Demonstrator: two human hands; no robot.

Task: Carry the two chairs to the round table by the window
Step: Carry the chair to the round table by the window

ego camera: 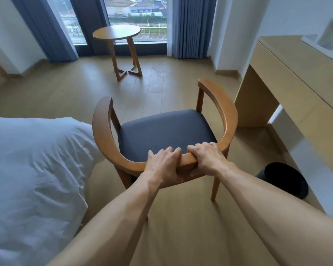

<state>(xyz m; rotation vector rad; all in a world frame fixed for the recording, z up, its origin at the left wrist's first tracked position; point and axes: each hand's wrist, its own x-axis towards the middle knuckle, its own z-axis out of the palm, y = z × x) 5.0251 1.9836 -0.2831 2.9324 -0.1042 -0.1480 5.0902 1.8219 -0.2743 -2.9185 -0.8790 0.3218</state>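
Note:
A wooden chair (165,129) with a curved backrest and a dark padded seat is right in front of me, its seat facing the window. My left hand (161,164) and my right hand (208,158) both grip the middle of its curved back rail, side by side. The round wooden table (116,32) stands by the window at the far centre, well beyond the chair. Only one chair is in view.
A bed with white bedding (33,169) fills the left. A light wooden desk (288,77) runs along the right wall, with a black bin (284,179) on the floor beside it. Blue curtains (188,25) frame the window. Open wooden floor lies between chair and table.

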